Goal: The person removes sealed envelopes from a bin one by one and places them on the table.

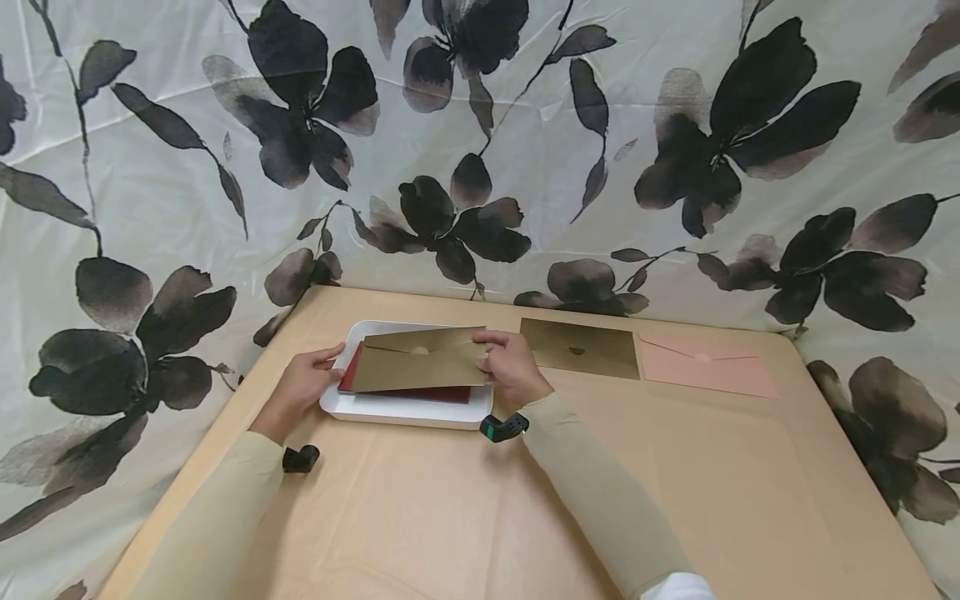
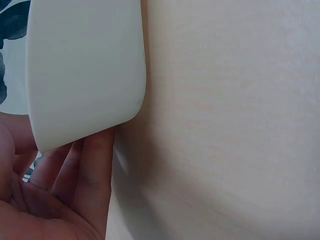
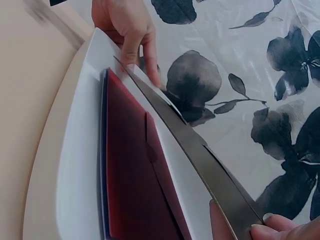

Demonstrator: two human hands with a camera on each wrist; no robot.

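At the left end of a white tray, my left hand grips the rim, thumb over the edge and fingers along the outer wall. My right hand pinches the right end of a gold envelope between thumb and fingers. That envelope is tilted over the tray, raised above a red envelope lying inside. Beneath the red one, the right wrist view shows the edge of a dark blue envelope. The left wrist view has the tray's outer wall with fingers against its end.
To the right of the tray another gold envelope lies flat by the table's back edge. Beside it is a pink envelope. The light wood table backs onto a flower-patterned cloth.
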